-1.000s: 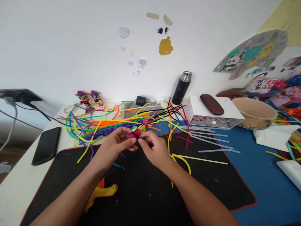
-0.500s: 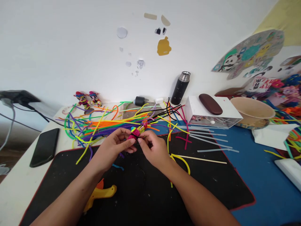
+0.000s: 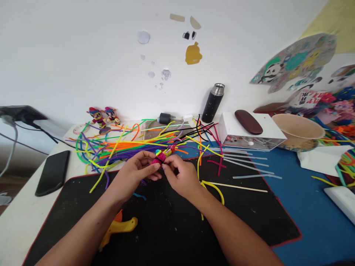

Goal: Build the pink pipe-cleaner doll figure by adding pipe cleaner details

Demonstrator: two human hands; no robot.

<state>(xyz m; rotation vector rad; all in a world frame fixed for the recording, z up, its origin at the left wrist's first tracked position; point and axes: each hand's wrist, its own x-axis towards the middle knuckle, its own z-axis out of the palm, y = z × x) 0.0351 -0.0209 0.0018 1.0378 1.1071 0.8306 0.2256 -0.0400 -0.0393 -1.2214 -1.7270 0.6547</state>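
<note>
A small pipe-cleaner figure (image 3: 159,159) in magenta and yellow, with a bit of turquoise and a black band, is held above the black mat (image 3: 172,236). My left hand (image 3: 140,166) pinches its lower magenta end between thumb and fingers. From the other side, my right hand (image 3: 179,171) is closed with thumb and forefinger against the black band; the exact grip is partly hidden. Behind both hands lies a heap of loose pipe cleaners (image 3: 116,151) in many colours. A yellow glue gun (image 3: 122,226) with an orange trigger rests near my left forearm, which covers part of it.
Two finished figures (image 3: 97,116) stand by the wall at left, behind a phone (image 3: 52,173). A black flask (image 3: 213,103), a white box (image 3: 252,129) with a brown case (image 3: 248,122) on top, and a bowl (image 3: 298,127) line the back. Glue sticks (image 3: 249,166) and a wooden stick (image 3: 238,187) lie right.
Almost nothing differs. The figure has tilted very slightly between my fingers, and both hands keep their places.
</note>
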